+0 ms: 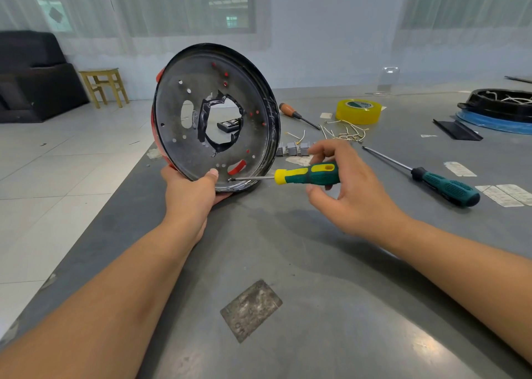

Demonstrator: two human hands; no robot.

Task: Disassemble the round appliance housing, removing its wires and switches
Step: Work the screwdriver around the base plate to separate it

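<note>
Grey metal table, person's two bare forearms reaching over it. Round housing stands on edge near the table's left edge, tilted, open dark inner face toward the person, red outer shell showing at the left rim and through small holes. Ragged hole cut in its middle, oval slot left of that.

Left hand grips the housing at its lowest rim: thumb curled over the inner lip, the other fingers wrapped under and behind, mostly hidden. Housing rises straight up from those fingers.

Right hand holds a green-yellow screwdriver by the handle, thumb and fingertips curled loosely round it, pinch-style, palm off the table. Shaft runs level leftward from the fingers; tip sits at the housing's bottom inner rim, just right of the left thumb, below a red slot.

Beyond the right fingers: grey switch blocks in a row, touching the housing's right edge or nearly, can't tell which. Farther back, a heap of pulled wires, yellow tape roll, orange-handled screwdriver. To the right of the right hand, well apart, a second green screwdriver lying flat. Far right, a black round part on a blue ring with white wires inside.
</note>
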